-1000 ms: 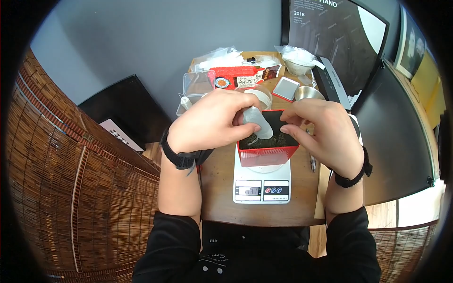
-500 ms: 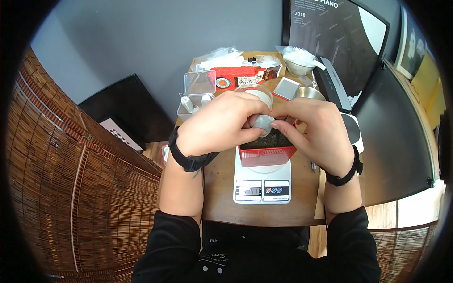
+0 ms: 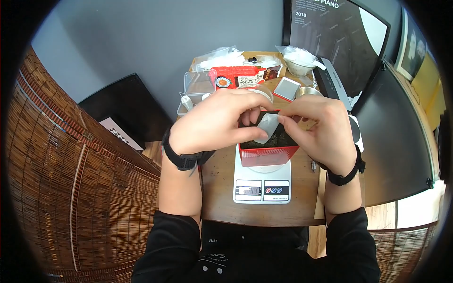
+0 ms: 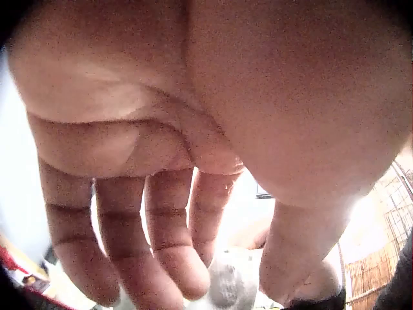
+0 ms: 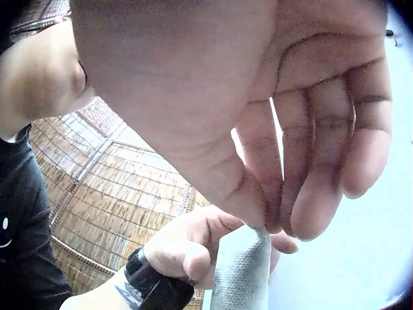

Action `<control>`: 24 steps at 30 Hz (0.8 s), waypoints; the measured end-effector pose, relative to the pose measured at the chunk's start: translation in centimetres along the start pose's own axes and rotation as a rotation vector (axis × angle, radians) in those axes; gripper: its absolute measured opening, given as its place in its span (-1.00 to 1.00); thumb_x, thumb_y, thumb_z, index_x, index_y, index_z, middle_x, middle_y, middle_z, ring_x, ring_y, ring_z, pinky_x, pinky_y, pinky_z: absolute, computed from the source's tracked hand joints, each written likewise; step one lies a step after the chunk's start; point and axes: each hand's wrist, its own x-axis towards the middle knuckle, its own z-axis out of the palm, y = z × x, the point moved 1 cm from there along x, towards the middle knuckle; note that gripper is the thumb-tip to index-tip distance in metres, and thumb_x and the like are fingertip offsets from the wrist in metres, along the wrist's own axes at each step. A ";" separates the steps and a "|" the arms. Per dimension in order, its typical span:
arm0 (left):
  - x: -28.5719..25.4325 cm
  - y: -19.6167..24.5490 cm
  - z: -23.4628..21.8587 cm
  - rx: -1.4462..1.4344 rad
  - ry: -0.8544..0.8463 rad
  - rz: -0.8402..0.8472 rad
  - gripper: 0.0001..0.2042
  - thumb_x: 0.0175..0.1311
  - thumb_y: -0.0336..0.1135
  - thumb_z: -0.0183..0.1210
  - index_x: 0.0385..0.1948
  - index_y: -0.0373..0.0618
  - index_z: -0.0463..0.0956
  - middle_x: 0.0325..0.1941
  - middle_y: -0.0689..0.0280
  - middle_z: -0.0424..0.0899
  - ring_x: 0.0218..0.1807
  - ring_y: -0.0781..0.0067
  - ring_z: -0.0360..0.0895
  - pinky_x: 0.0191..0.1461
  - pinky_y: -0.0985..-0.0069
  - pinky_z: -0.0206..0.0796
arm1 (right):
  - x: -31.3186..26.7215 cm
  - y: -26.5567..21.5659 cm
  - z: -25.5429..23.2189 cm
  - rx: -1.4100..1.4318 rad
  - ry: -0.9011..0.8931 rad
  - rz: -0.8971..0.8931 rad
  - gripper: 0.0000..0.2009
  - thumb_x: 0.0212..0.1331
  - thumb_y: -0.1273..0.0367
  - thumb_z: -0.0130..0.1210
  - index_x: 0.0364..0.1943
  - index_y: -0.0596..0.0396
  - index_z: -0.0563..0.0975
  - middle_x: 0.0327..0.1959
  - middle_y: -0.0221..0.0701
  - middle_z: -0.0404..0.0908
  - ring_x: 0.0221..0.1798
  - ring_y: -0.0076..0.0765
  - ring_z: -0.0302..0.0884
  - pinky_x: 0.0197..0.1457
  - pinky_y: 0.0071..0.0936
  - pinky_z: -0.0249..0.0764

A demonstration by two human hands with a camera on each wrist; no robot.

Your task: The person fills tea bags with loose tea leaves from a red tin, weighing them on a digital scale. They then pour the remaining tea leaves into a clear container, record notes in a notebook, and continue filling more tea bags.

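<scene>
A small white pouch (image 3: 269, 123) of thin textured fabric, like a tea bag, hangs over a red-rimmed box (image 3: 269, 157) of dark, loose leaf-like material. My right hand (image 3: 321, 125) pinches the pouch's upper corner between thumb and fingertips; the right wrist view shows the pouch (image 5: 242, 271) below them. On the pouch's other side is my left hand (image 3: 219, 120), thumb at its lower end and fingers loosely bent. In the left wrist view a gap separates those fingers (image 4: 177, 265) from the thumb. The box sits on a white kitchen scale (image 3: 262, 195) with a lit display.
Behind the hands stand a round clear tub (image 3: 262, 92), a clear plastic box (image 3: 200, 82), a small pocket scale (image 3: 286, 88) and a metal bowl (image 3: 309, 92). Red packaging (image 3: 236, 71) and a plastic-covered bowl (image 3: 301, 63) are farther back. A monitor (image 3: 337, 42) rises at the right.
The right hand came over to the pouch and now pinches its corner. The left hand, which held the pouch before, has loosened its fingers. The pouch has turned and its top tilts right.
</scene>
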 end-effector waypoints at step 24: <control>1.0 -0.7 1.5 0.036 0.128 0.139 -0.91 0.27 -0.55 0.36 -0.26 -0.26 0.64 -0.41 0.17 0.69 -0.38 0.26 0.67 -0.24 0.39 0.51 | 0.0 -0.2 -0.1 0.010 -0.016 0.032 -0.91 0.21 0.46 0.37 -0.34 0.14 0.65 -0.43 -0.33 0.69 -0.38 -0.25 0.76 -0.27 -0.35 0.61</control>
